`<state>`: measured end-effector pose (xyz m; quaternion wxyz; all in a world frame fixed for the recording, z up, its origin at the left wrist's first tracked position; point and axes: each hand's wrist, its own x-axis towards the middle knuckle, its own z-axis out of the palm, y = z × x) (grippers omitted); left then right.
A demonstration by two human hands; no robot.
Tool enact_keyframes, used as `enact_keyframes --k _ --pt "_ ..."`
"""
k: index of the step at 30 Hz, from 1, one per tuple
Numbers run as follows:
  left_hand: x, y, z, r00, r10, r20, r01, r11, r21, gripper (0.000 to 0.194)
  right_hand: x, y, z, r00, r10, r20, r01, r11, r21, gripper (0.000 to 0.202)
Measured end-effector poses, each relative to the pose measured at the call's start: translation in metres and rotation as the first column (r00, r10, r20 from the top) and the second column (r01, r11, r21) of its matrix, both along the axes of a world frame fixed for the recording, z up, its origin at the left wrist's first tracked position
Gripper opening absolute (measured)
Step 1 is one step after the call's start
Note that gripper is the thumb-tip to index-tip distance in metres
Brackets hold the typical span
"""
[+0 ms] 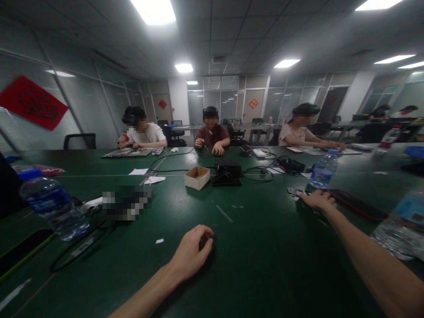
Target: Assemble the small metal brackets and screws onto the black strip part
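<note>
So, R hand (318,201) extended fwd

Dim room; ceiling panels (155,11) blown out white, hazy glow around. Bench (251,269) dark, darkest toward near edge; soft shadow beside left hand (194,249). Wide-angle stretch tilts bottles (54,205) near bench's side edges. Background soft.

On the table (251,247), the box (195,181) stands beyond the left hand (194,245), left of the device (228,170). The right hand (318,201) touches the tool (293,191), with one bottle (323,171) just behind.
</note>
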<state>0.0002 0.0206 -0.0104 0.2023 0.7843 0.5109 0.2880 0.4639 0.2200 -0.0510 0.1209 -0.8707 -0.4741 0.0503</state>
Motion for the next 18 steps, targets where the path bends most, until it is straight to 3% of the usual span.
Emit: enact_keyframes --k 4,18 --pt "0.0007 -0.0013 0.0025 1.0 -0.004 0.004 0.004 1.0 -0.008 0.017 -0.0022 -0.0013 0.002 0.991 -0.112 -0.074 0.112 0.994 0.001 0.089" --pt "-0.0002 -0.0024 0.003 1.0 -0.013 0.003 0.013 1.0 -0.016 0.017 -0.003 -0.0021 0.0026 0.982 -0.125 -0.139 0.133 0.99 0.047 0.085"
